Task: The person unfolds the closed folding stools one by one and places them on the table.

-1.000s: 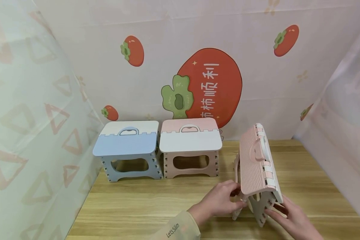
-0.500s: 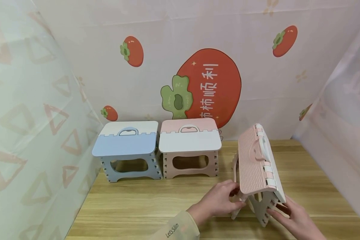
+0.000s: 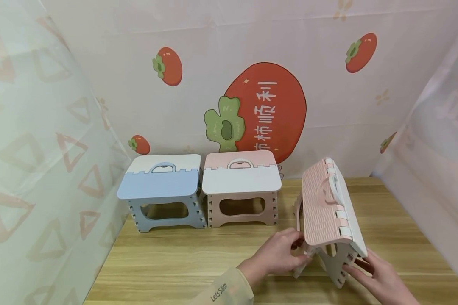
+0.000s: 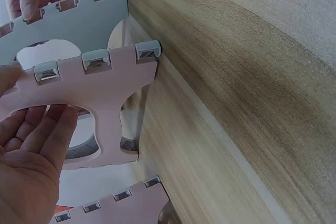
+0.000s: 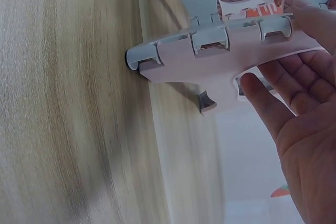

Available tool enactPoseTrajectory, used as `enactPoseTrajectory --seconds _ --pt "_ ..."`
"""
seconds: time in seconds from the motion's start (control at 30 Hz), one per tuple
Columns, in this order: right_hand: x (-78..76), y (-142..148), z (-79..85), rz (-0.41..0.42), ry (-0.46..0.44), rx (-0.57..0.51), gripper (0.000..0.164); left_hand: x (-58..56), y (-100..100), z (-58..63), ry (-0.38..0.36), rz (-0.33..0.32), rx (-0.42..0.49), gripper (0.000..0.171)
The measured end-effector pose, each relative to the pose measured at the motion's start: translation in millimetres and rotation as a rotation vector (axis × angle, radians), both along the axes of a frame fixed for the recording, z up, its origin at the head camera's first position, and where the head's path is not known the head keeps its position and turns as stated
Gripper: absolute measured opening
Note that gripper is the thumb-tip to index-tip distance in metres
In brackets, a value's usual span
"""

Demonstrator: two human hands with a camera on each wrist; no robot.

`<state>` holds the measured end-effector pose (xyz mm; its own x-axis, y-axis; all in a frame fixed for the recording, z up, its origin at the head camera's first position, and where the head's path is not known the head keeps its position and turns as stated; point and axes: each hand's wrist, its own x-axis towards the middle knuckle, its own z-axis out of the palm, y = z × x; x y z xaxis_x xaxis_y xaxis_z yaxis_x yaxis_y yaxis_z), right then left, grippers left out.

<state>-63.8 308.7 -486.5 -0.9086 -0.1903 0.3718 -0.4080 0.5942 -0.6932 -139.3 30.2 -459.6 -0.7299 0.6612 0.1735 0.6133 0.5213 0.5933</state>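
Observation:
A pink-and-white folding stool stands half unfolded at the right of the table in the head view, its two top halves sloping like a roof. My left hand grips its left leg panel. In the left wrist view, the fingers reach into the cutout of the pink leg panel, with the thumb at its edge. My right hand holds the right leg panel near the bottom. The right wrist view has that hand's fingers at the panel's cutout. The fingers' far ends are partly hidden.
A blue-and-white folding stool and a pink-and-white one stand fully unfolded side by side to the left, near the back wall. Wood-grain table lies beneath. Printed white sheets enclose the back and sides.
The stool's top halves and leg panels have spread slightly wider apart. My right hand has shifted a little to the right with its panel; the left hand has stayed nearly still.

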Motion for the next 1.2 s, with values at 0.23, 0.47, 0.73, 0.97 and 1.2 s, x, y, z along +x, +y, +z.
enactPoseTrajectory --seconds 0.23,0.47,0.73,0.97,1.2 --pt "0.0 5 0.3 0.016 -0.001 0.002 0.064 -0.9 -1 0.4 -0.008 -0.014 -0.001 0.036" --pt "-0.3 9 0.3 0.009 0.016 0.012 0.064 -1.6 -1 0.3 -0.015 -0.02 0.019 0.037" --pt "-1.6 15 -1.8 0.026 0.039 0.0 0.062 -2.2 -1 -1.5 0.007 -0.019 0.026 0.037" --pt "-1.5 18 -1.6 0.015 0.039 0.001 0.058 -2.9 -2 -1.2 0.019 -0.023 0.02 0.037" --pt "-0.9 20 -0.1 0.016 0.027 0.001 0.058 -2.9 -2 0.1 0.031 -0.02 0.004 0.038"
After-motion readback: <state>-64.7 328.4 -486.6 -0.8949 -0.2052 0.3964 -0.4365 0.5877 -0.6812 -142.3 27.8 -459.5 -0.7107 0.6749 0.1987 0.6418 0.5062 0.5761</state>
